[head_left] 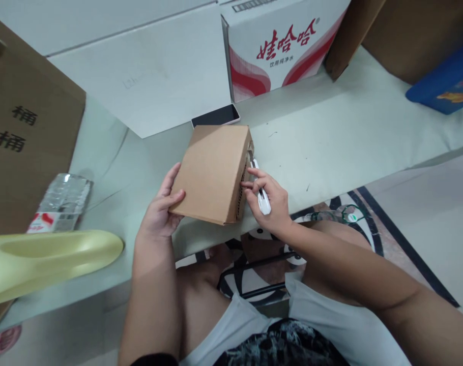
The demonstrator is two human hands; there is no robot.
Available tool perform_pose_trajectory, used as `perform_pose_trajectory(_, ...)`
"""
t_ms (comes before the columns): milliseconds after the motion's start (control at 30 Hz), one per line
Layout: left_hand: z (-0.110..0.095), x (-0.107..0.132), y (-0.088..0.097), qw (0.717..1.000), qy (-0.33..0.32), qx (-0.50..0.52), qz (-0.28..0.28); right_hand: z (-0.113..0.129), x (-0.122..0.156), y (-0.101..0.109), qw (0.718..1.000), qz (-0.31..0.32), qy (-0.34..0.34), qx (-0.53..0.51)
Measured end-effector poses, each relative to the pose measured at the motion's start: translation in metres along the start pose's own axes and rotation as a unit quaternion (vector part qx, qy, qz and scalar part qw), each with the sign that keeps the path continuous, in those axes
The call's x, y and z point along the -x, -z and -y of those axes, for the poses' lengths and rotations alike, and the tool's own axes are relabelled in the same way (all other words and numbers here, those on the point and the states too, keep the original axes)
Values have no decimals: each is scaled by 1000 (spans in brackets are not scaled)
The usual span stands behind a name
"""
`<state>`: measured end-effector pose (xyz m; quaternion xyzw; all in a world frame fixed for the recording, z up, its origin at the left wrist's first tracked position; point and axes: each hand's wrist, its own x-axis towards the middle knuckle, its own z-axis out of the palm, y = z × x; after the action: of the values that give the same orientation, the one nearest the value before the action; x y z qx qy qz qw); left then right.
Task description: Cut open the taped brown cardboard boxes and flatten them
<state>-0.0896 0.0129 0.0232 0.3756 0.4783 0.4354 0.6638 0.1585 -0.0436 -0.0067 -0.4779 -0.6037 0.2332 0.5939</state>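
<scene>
A small brown cardboard box (210, 170) is held tilted above the front part of the pale table. My left hand (163, 206) grips its left edge, thumb on the top face and fingers behind the side. In my right hand (271, 201) is a white utility knife (263, 201), its handle lying across the palm. The knife's tip meets the box's right side near the far corner, where the edge looks torn or cut. My right fingertips also touch that side. How far the blade goes in is hidden.
Behind the box, a black-screened phone (216, 117) lies against a large white carton (151, 71). A red-and-white water carton (281, 56) stands beside it. At left are a clear plastic package (65, 195) and a yellow-green curved object (56, 259); at right, a blue container (441, 84).
</scene>
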Motion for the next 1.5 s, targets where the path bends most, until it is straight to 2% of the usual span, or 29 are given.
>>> perform_pose_trajectory(100,0,0,-1,1000,-6,2,1,3,1,0,1000,14,20,-7)
perform_pose_trajectory(300,3,0,2,1000,-9,-14,4,5,-1,2,1000,11,15,-5)
perform_pose_trajectory(433,2,0,2,1000,0,-17,-20,8,-1,3,999,19,19,-25)
perform_pose_trajectory(567,0,1,3,999,2,2,-38,9,-7,7,999,-2,23,-46)
perform_pose_trajectory(767,2,-1,10,1000,-19,-21,2,1,-15,11,995,-26,26,-90)
perform_pose_trajectory(1100,2,-1,7,1000,-17,0,-11,-13,-29,20,992,-30,92,-76)
perform_pose_trajectory(1300,3,-1,8,1000,-22,-17,-2,-22,-32,15,995,3,92,-47)
perform_pose_trajectory(1500,3,-1,8,1000,-19,-8,-11,-24,-34,15,993,-4,108,-39)
